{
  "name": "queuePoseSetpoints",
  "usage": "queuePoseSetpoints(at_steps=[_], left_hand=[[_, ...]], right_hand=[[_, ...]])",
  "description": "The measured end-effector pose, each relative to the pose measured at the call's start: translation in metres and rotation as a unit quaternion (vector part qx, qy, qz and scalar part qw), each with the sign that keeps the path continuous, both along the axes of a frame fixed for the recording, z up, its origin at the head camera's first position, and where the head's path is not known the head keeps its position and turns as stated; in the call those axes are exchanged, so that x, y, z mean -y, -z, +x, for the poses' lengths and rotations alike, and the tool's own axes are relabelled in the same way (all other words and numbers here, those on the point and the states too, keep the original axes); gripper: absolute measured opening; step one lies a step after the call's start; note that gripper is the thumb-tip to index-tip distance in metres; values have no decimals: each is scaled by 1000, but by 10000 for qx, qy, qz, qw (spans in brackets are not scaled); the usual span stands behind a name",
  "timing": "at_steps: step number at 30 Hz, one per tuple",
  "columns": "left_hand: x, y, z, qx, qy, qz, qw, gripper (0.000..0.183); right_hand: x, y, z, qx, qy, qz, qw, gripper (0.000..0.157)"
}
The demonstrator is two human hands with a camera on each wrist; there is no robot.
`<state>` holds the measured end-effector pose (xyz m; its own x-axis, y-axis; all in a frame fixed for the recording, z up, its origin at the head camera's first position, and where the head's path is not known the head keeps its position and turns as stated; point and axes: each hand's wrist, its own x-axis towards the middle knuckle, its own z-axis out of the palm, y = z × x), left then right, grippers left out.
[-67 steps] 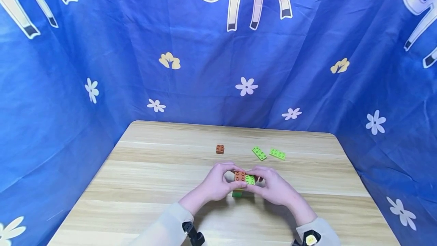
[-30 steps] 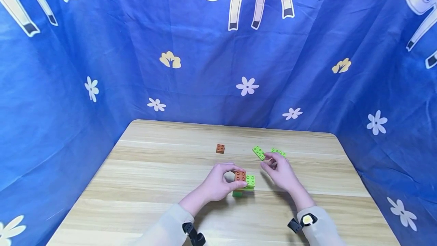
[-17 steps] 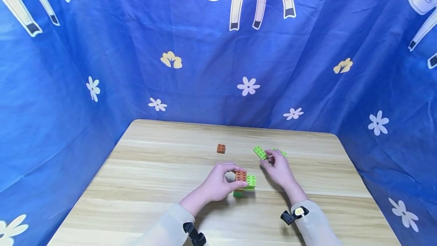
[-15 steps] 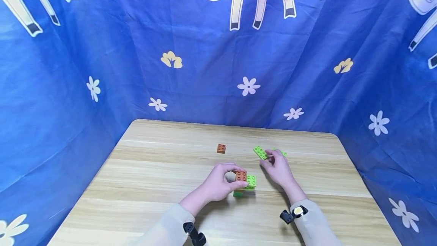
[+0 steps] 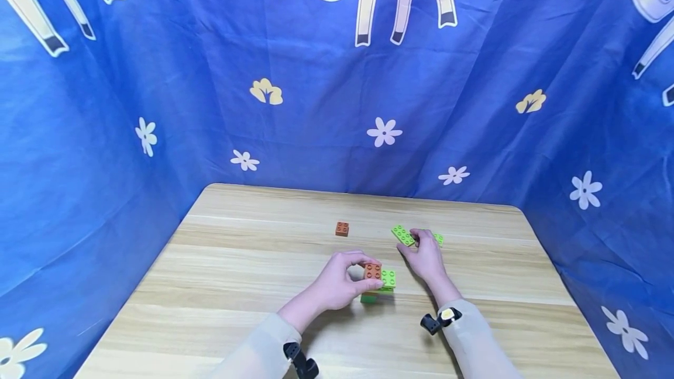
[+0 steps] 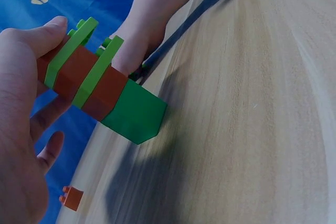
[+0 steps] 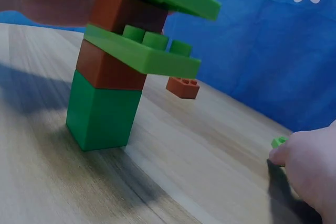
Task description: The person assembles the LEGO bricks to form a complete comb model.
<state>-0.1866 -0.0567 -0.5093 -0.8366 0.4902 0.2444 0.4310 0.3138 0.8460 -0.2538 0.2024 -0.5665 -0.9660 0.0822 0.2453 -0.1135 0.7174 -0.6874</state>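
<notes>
My left hand [image 5: 334, 282] grips the orange-brown top brick [image 5: 372, 271] of a small upright tower. Below it, brown bricks alternate with two lime green plates, whose studded ends jut out to the right; the lower plate [image 7: 147, 59] shows clearly in the right wrist view. A dark green brick [image 7: 105, 114] forms the base on the table. Farther back and to the right, my right hand [image 5: 429, 257] pinches the near end of a loose lime green plate [image 5: 401, 234] between thumb and fingers. The pinched end is partly hidden by the fingers.
Another lime green plate [image 5: 439, 239] lies just behind my right hand, mostly covered by it. A loose orange-brown brick [image 5: 342, 229] sits farther back, left of the plates. The wooden table [image 5: 237, 238] ends at a blue patterned curtain [image 5: 316, 133].
My right hand has left the tower and reached back and right to the loose lime green plate; its thumb has closed in on the plate's near end. My left hand keeps its hold.
</notes>
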Motion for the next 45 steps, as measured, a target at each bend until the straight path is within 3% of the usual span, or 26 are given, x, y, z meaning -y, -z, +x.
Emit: queuePoseSetpoints(at_steps=[9,23,33,45], left_hand=[[1,2,0,-11,22,76,10000,37],[1,1,0,-19,3,52,10000,37],[1,3,-1,-22,-12,35,10000,37],[1,4,-1,-5,25,106,9999,37]], right_hand=[[7,4,-2,-28,157,481,9987,52],[3,2,2,169,-181,375,9990,45],[-4,-14,8,306,-668,290,9969,41],[-7,-29,17,274,-809,83,9963,40]])
